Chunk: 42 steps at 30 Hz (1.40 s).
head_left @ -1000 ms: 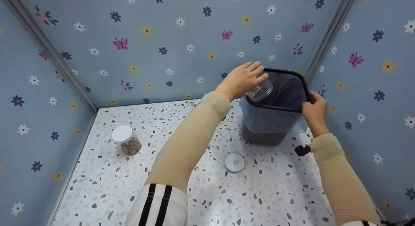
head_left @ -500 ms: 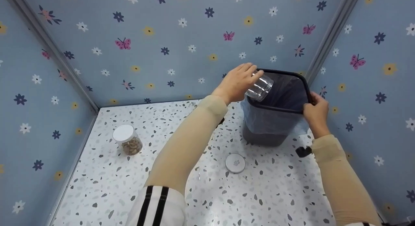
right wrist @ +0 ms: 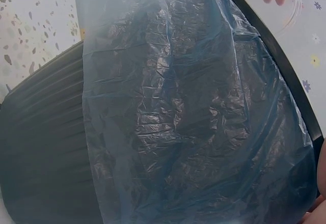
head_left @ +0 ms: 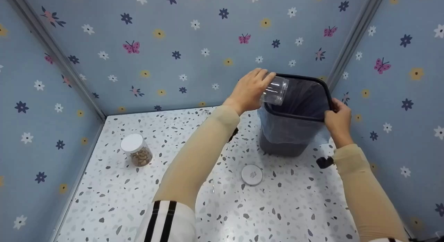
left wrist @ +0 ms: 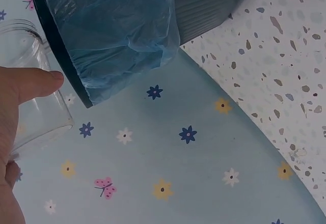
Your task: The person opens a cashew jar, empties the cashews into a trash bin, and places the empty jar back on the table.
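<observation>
My left hand (head_left: 249,90) grips a clear, lidless jar (head_left: 276,90), tipped on its side with its mouth over the left part of the trash can's opening. Through its see-through wall no contents show. In the left wrist view the thumb (left wrist: 43,83) lies along the jar (left wrist: 46,109), close to the black rim. My right hand (head_left: 338,121) pinches the right side of the black rim (head_left: 295,116) of the grey trash can (head_left: 282,148). A thin blue bag (head_left: 295,131) lines the can and hangs over its outside; in the right wrist view the bag (right wrist: 193,107) fills most of the picture.
A white round lid (head_left: 252,174) lies on the speckled tabletop (head_left: 215,214) in front of the can. Toward the left stands a clear jar of nuts (head_left: 139,154) with a white lid. Blue flowered panels (head_left: 194,37) close in the back and both sides.
The left hand has drawn slightly left and turned the jar, so more of its clear side shows over the can's opening. The right hand keeps its hold on the rim.
</observation>
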{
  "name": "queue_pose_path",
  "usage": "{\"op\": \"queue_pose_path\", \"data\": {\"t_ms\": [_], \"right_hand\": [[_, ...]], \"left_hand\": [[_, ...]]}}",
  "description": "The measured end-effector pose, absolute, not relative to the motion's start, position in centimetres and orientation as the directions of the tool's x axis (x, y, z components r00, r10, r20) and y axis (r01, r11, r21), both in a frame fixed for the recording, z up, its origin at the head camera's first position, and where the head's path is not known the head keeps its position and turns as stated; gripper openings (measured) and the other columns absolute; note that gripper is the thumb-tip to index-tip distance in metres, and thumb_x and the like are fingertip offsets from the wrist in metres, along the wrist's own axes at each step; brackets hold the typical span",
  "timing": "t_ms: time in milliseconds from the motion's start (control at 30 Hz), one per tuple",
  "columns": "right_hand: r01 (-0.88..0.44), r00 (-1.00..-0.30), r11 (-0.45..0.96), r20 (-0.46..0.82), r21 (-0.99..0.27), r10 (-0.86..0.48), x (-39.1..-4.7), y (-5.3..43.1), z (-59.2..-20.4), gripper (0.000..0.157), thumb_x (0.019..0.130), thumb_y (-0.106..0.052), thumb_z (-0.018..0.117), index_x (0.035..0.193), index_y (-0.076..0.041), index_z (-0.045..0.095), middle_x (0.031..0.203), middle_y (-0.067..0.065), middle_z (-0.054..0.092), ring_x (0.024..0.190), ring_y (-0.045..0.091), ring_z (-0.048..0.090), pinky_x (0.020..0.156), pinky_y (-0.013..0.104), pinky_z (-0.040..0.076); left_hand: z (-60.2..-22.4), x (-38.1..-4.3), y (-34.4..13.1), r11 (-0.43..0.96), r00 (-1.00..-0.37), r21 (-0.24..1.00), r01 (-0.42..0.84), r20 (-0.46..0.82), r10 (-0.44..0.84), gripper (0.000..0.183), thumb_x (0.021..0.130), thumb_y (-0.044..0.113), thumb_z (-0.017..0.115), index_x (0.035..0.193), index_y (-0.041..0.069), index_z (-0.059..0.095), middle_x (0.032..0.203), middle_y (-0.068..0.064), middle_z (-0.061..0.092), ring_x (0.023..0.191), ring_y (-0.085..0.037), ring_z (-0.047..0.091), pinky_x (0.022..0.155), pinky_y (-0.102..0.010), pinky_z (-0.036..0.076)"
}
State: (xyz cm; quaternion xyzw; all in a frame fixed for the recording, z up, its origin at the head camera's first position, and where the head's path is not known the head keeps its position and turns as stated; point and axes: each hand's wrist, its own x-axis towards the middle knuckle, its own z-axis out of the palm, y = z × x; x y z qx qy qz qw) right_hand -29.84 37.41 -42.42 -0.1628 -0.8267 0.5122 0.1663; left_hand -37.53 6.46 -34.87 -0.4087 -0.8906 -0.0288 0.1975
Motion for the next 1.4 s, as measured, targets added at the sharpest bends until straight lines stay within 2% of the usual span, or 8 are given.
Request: {"op": "queue_pose_path", "data": {"t_ms": [400,700,1000,1400], "right_hand": [[0.105,-0.893,0.416,0.098,-0.903,0.438,-29.9,37.2,-42.1,0.066,0.102,0.001,0.041,0.168,-0.005,0.039,0.167,0.018,0.049,0.153,0.030,0.048,0.128,0.040,0.040],[0.099,-0.889,0.423,0.111,-0.901,0.444,-30.0,37.2,-42.2,0.066,0.101,0.003,0.041,0.166,-0.003,0.041,0.165,0.019,0.051,0.151,0.030,0.050,0.126,0.039,0.041],[0.093,-0.892,0.441,0.123,-0.892,0.436,-29.8,37.2,-42.3,0.066,0.100,0.003,0.040,0.165,-0.001,0.042,0.162,0.022,0.053,0.149,0.033,0.052,0.125,0.042,0.043],[0.105,-0.890,0.431,0.109,-0.896,0.443,-30.1,37.3,-42.3,0.066,0.101,0.002,0.041,0.166,-0.002,0.040,0.165,0.020,0.052,0.150,0.031,0.051,0.125,0.039,0.042]], "left_hand": [[-35.6,-37.6,5.7,0.700,-0.648,0.045,0.713,0.425,0.633,0.089,0.083,0.013,0.084,0.163,0.006,0.045,0.157,-0.015,0.056,0.146,-0.031,0.052,0.128,-0.039,0.041],[-36.3,-37.5,4.9,0.716,-0.700,0.154,0.681,0.423,0.576,0.095,0.085,0.024,0.089,0.165,0.007,0.042,0.159,-0.015,0.054,0.149,-0.031,0.049,0.127,-0.039,0.043],[-37.5,-37.3,4.2,0.705,-0.719,0.231,0.671,0.435,0.542,0.100,0.084,0.030,0.093,0.166,0.006,0.040,0.159,-0.015,0.054,0.149,-0.031,0.050,0.127,-0.040,0.043],[-38.2,-36.8,3.8,0.680,-0.752,0.343,0.648,0.430,0.500,0.100,0.084,0.030,0.094,0.165,0.007,0.040,0.161,-0.014,0.052,0.151,-0.031,0.048,0.126,-0.042,0.043]]}}
